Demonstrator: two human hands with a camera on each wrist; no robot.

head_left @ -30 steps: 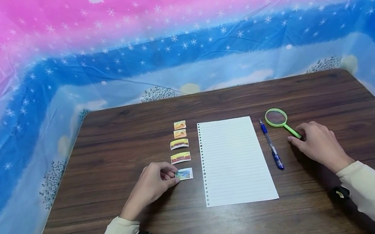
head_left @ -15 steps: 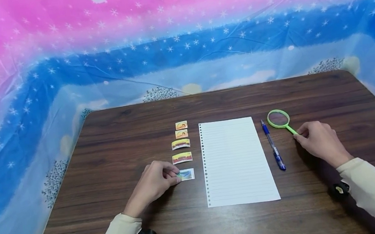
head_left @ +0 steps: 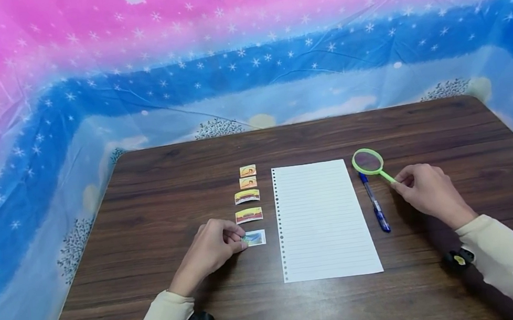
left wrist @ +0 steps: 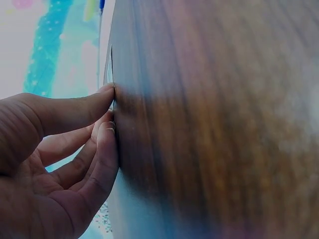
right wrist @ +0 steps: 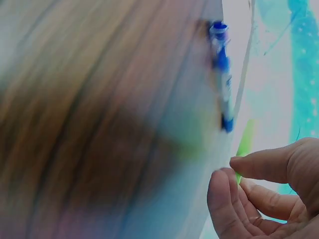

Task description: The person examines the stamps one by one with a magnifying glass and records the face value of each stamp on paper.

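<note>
- From the head view, we see the left hand [head_left: 210, 250] with thumb and fingertips pinching the left edge of the blue-green stamp [head_left: 256, 237], which lies on the table [head_left: 170, 191] at the near end of a column of stamps. A twitch there could, we judge, bend its corner or push it into the red-and-yellow stamp [head_left: 249, 215] just beyond.
- In the same view, our right hand [head_left: 426, 188] pinches the end of the handle [head_left: 387, 176] of the magnifying glass [head_left: 368, 161], to the right of the lined paper [head_left: 325, 221]. The two hands are well apart, with the paper between them.
- The lens covers the tip of the blue pen [head_left: 374, 202]; we cannot tell whether they touch. If we carried the glass too low, its rim could catch the pen and roll it onto the paper.
- From the left wrist view, the stamp shows nearly edge-on, a thin sliver under the thumb. Something so flat could slip from our fingertips or crease if we squeezed hard.
- From the right wrist view, thumb and fingers meet round the handle only at its end, the pen lying beyond. With so little handle held, we think the lens end could dip or swing if the pinch loosened.
</note>
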